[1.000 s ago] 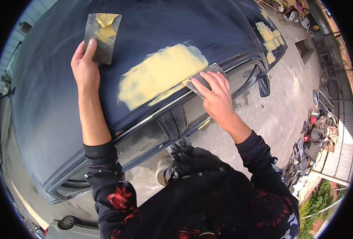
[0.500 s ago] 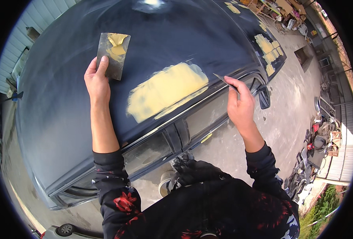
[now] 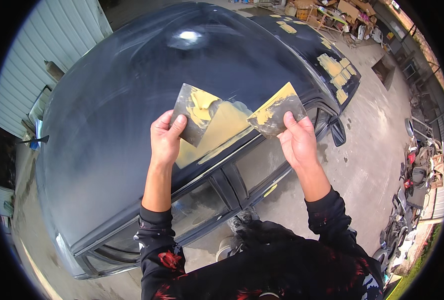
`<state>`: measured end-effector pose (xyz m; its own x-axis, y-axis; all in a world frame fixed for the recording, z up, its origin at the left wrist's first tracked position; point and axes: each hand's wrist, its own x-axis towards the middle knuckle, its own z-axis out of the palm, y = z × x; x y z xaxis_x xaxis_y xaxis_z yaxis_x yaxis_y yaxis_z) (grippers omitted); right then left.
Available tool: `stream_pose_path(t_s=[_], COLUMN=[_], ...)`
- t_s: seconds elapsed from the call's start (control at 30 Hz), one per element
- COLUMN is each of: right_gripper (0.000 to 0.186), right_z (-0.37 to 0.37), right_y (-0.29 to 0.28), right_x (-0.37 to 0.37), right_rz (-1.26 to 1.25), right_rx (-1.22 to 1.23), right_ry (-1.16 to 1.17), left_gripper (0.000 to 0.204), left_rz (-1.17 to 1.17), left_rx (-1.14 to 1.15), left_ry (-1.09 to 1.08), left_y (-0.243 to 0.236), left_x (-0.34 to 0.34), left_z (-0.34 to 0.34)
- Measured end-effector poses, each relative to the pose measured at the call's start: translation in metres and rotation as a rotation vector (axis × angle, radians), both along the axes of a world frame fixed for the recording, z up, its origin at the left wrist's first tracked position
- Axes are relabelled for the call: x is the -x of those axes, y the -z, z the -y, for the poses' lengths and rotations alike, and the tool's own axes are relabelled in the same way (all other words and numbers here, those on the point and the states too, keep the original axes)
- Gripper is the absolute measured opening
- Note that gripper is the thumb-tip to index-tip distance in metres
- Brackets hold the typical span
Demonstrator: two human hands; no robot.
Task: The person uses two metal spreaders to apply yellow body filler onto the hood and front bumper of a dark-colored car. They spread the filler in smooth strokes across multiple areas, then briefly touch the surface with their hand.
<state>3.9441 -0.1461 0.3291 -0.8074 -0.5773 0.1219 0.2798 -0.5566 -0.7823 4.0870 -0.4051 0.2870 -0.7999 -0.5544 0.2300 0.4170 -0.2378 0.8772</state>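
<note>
My left hand (image 3: pixel 166 137) is closed on a flat metal scraper plate (image 3: pixel 194 131), thumb on its face, with a thick lump of yellow filler near its upper edge. My right hand (image 3: pixel 298 140) grips a second scraper plate (image 3: pixel 277 117), its face turned toward me and yellow filler smeared along the upper edge. Both plates are held apart above the dark car roof (image 3: pixel 117 110). Behind and between them lies a broad patch of yellow filler (image 3: pixel 222 131) near the roof's side edge, partly hidden by the plates.
Side windows (image 3: pixel 199 202) and a door mirror (image 3: pixel 338 134) lie along the car's near side. More filler patches (image 3: pixel 334 70) mark the bonnet. A white bucket (image 3: pixel 225 248) stands by my feet. Scrap parts (image 3: pixel 407 190) are heaped at right, and a corrugated wall (image 3: pixel 52 65) rises at left.
My left hand has moved right and down, bringing its plate nearer the other. My right hand has turned its plate from edge-on to face me. The view has shifted slightly.
</note>
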Motion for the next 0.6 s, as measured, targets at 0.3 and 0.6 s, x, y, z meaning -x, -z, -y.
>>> stream_pose_path(t_s=[0.3,0.6], right_gripper=[0.029,0.047], right_z=[-0.022,-0.036], right_y=[0.003,-0.014], right_x=[-0.032,-0.027], right_rz=[-0.205,-1.584], right_rx=[-0.236,-0.750], right_ry=[-0.188,0.575], left_gripper=[0.023,0.025], left_rz=[0.181,0.154], left_rx=[0.003,-0.062], left_ry=[0.022,-0.095], left_y=[0.006,-0.001], left_x=[-0.019,-0.027], left_z=[-0.101,-0.105])
